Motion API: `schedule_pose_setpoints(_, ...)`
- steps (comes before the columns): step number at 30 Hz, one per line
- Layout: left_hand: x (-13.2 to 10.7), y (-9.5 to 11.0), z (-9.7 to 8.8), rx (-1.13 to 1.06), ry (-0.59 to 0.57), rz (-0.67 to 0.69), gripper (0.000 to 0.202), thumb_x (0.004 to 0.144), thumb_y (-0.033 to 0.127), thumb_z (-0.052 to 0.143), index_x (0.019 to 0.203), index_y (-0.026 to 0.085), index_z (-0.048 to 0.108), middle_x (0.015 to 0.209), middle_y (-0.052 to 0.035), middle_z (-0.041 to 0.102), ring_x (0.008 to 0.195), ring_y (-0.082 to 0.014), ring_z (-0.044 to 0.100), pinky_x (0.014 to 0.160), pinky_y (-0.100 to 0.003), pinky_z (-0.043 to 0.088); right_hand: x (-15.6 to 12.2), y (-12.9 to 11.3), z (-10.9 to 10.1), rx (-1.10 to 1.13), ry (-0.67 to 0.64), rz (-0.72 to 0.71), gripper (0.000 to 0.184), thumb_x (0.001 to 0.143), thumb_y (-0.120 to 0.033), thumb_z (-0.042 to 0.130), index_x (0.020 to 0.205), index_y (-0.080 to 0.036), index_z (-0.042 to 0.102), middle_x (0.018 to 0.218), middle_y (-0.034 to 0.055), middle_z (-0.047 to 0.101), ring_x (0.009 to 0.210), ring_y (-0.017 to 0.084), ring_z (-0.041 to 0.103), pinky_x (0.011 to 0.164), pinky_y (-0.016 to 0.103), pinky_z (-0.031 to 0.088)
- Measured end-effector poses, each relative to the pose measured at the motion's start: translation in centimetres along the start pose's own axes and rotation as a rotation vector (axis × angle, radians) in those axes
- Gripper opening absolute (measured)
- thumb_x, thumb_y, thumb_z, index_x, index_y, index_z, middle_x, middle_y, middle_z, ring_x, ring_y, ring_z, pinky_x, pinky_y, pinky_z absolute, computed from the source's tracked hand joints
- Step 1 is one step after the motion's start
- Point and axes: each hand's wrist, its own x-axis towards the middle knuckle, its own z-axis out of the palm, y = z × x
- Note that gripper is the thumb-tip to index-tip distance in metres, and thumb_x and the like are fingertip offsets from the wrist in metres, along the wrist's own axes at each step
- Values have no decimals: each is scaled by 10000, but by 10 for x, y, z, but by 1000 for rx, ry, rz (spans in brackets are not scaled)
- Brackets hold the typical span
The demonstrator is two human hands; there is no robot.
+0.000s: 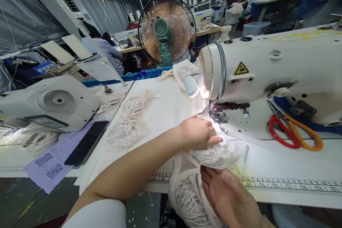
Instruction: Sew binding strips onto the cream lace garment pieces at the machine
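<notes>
A white lace bra (191, 196) runs from beneath the needle area of the sewing machine (256, 67), over the table's front edge and down toward my lap. My left hand (199, 133) is on its scalloped lace part, close in front of the presser foot, with fingers bent and thumb pointing right. Lower down, my right hand (229, 196) is turned palm up at the bra's edge. Its fingertips go under the fabric and are partly hidden, and its thumb touches the lace border. The machine's lamp lights the stitching spot.
Red and orange-handled scissors (294, 133) lie right on the machine bed. Left are lace cups (125, 130), a black phone (87, 142) on a purple paper (48, 171), and a second machine (53, 101). A ruler strip (294, 185) lines the front edge. A fan (167, 30) stands behind.
</notes>
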Motion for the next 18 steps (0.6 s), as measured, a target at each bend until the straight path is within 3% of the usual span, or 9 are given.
schedule_pose_setpoints(9, 5, -6, -4, 72, -39, -50, 494, 926, 504, 291, 1183, 185, 567, 1289, -88, 540, 1148, -224, 512, 1043, -488, 294, 15, 5, 5, 89, 27, -40, 534, 787, -358, 566, 1309, -295, 473, 1294, 48, 547, 1244, 256, 429, 1063, 460, 311)
schedule_pose_setpoints(18, 6, -8, 7, 128, 37, -83, 481, 907, 512, 337, 1188, 189, 558, 1265, -78, 550, 1176, -252, 471, 1043, -528, 280, 20, 6, 10, 91, 21, -61, 522, 792, -340, 552, 1306, -292, 475, 1289, 29, 555, 1232, 228, 449, 1083, 414, 280)
